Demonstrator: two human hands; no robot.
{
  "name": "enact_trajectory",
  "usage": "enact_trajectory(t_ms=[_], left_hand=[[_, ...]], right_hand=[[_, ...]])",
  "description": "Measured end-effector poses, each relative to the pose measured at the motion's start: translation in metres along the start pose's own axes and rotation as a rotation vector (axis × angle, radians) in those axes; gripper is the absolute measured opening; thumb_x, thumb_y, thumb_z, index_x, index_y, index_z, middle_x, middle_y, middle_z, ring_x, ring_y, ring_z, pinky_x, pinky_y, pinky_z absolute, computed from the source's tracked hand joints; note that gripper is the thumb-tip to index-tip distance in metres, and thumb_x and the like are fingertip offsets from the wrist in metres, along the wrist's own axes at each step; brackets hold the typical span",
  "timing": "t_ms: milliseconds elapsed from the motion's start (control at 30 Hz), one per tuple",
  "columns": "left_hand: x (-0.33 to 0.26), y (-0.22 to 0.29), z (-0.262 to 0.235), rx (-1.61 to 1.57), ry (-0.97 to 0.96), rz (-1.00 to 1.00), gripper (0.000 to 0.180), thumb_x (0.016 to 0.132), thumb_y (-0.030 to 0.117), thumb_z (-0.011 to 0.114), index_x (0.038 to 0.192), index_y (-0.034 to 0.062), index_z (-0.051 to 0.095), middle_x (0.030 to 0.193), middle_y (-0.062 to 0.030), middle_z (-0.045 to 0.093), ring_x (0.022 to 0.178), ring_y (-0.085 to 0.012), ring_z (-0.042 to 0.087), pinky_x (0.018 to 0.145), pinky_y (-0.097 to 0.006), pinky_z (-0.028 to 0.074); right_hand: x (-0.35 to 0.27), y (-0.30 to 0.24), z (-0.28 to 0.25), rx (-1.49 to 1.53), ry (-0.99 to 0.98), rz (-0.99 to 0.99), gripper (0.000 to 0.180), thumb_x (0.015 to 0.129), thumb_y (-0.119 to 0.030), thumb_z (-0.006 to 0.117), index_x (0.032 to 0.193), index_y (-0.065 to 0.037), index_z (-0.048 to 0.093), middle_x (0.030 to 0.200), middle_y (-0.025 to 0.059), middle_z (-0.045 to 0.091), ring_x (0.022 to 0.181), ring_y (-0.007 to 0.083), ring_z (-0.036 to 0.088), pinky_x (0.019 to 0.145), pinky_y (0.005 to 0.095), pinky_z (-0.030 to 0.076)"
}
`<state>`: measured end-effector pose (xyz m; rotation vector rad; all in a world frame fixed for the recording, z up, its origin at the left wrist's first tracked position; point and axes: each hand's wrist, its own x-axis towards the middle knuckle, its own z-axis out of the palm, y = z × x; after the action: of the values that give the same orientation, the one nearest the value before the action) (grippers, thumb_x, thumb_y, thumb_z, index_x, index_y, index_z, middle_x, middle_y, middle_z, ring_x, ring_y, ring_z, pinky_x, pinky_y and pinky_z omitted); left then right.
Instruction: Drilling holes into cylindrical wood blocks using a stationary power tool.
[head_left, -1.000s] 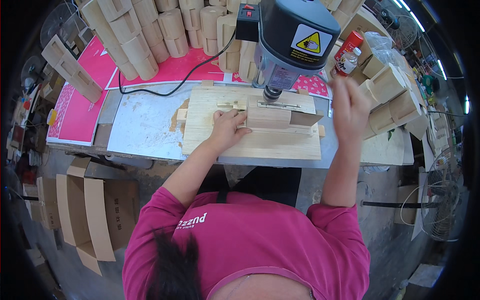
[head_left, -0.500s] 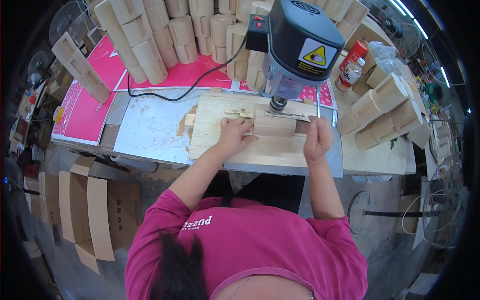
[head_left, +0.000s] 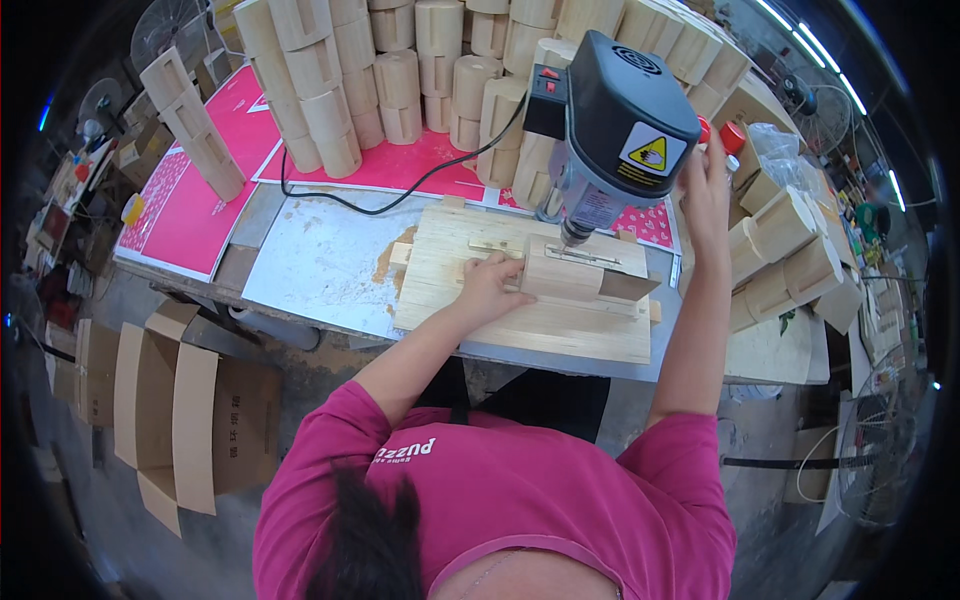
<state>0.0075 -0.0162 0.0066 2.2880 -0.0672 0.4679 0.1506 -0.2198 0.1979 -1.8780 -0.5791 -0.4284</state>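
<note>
Block (head_left: 562, 280) lies on a pale board (head_left: 500, 328) in the middle of the table (head_left: 325, 262), beneath the chuck (head_left: 576, 234) of the drill (head_left: 630, 115). A slim metal strip (head_left: 588, 257) runs along its top, and a brown plate (head_left: 628, 287) juts from its right end. Whether the drill bit meets the block cannot be told.

The left hand (head_left: 490, 285) rests at the block's left end, thumb and fingers moderately apart, the tips against the wood and not wrapped around it. The right hand (head_left: 706, 195) is raised beside the drill's right side, fingers pointing up; whether they close on anything cannot be told. Red caps (head_left: 733, 137) show just beyond it.

A black cable (head_left: 400, 203) curves from the drill across the table. Wooden cylinders (head_left: 398, 95) stand stacked behind on pink sheets (head_left: 185, 245); more (head_left: 785, 265) lie to the right. An open carton (head_left: 195, 430) is at lower left.
</note>
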Motion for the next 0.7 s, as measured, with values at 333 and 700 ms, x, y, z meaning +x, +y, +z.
enact_trajectory(t_ms=[333, 700], left_hand=[[-0.017, 0.0, -0.031, -0.179, -0.138, 0.224, 0.035, 0.058, 0.017, 0.08, 0.085, 0.0024, 0.063, 0.072, -0.0032, 0.05, 0.062, -0.0152, 0.049, 0.054, -0.024, 0.039], [-0.071, 0.012, -0.165, -0.918, 0.083, -0.641, 0.024, 0.071, 0.021, 0.07, 0.071, -0.0008, 0.061, 0.063, -0.0032, 0.057, 0.051, -0.0069, 0.05, 0.046, -0.02, 0.037]], right_hand=[[-0.142, 0.055, -0.029, -0.182, -0.589, 0.176, 0.027, 0.073, -0.013, 0.069, 0.097, -0.002, 0.061, 0.083, 0.0042, 0.059, 0.074, 0.014, 0.052, 0.065, 0.0252, 0.041], [-0.208, 0.053, -0.008, 0.165, -0.625, 0.746, 0.022, 0.078, -0.019, 0.066, 0.087, 0.001, 0.064, 0.069, -0.0028, 0.057, 0.064, 0.0054, 0.048, 0.057, 0.0214, 0.038]])
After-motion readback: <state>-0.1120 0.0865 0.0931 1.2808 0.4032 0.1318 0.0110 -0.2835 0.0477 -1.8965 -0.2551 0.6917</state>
